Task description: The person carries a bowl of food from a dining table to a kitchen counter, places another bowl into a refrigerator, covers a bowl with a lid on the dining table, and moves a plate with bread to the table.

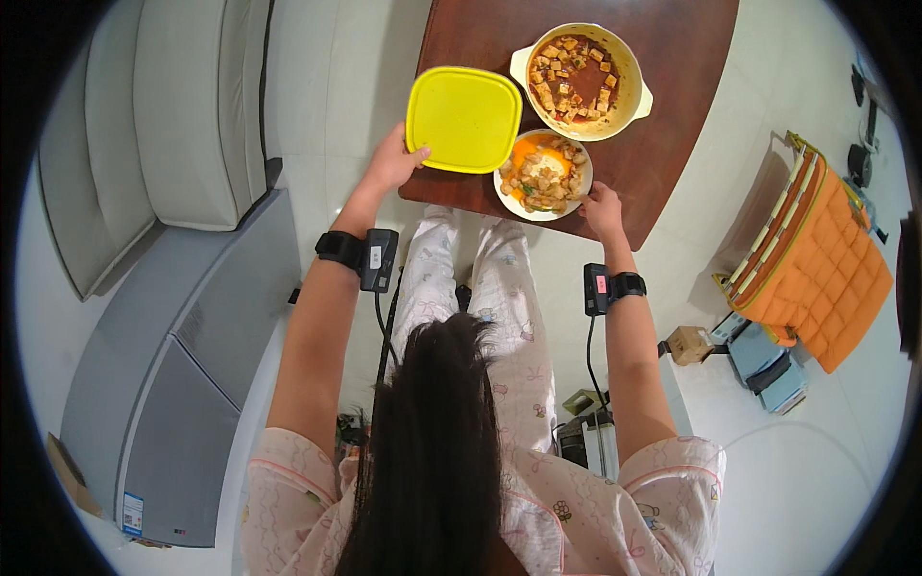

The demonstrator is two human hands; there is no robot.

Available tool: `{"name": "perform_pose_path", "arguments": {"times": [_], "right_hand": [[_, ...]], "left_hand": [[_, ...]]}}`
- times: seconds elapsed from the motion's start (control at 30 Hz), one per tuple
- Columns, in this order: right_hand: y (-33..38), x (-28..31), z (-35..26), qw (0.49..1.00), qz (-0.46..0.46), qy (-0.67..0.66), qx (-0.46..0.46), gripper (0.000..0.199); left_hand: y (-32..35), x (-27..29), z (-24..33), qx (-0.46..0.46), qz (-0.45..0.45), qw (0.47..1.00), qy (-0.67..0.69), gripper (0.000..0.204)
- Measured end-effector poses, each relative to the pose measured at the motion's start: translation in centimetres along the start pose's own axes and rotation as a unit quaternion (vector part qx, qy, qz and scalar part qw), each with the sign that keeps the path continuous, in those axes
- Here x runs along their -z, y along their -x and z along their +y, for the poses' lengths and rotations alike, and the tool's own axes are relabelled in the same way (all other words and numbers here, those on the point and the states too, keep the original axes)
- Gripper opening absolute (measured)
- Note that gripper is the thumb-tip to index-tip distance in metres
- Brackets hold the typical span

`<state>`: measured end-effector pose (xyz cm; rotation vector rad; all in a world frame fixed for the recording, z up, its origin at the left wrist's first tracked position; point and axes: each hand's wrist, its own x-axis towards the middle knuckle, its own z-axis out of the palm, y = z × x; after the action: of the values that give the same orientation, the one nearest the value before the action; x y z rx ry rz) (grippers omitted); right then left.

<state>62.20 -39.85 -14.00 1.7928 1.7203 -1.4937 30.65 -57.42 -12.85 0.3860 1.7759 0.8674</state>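
Observation:
My left hand (pixel 394 161) grips the lower left corner of a square lime-yellow plastic lid (pixel 464 119), thumb on top. Whether a box sits beneath the lid is hidden. My right hand (pixel 602 209) is closed at the right rim of a round white plate (pixel 508 199); what its fingers pinch is too small to make out. On the plate lie chunky browned food pieces (pixel 540 182) in orange sauce with a pale mound. Just beyond stands a cream two-handled pot (pixel 629 84) holding tofu cubes (pixel 570 81) in red sauce.
The dishes stand on a dark reddish-brown table (pixel 663 134), whose near edge runs before my knees. A grey sofa (pixel 182 106) is at the left. At the right are an orange quilted folding chair (pixel 816 259) and a small cardboard box (pixel 689 345).

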Motion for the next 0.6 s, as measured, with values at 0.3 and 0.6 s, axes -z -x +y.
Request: {"name": "perform_pose_path", "arguments": {"times": [0.3,0.6], "right_hand": [[-1.2,5.3,1.9,0.998,-0.027,0.014,-0.047,0.021],[-4.8,8.5,-3.1,0.984,0.132,-0.077,0.094,0.032]], "left_hand": [[1.3,-1.8,-0.3,-0.008,-0.004,0.998,-0.056,0.041],[2.2,-1.8,0.7,0.143,0.014,0.984,0.105,0.038]]}}
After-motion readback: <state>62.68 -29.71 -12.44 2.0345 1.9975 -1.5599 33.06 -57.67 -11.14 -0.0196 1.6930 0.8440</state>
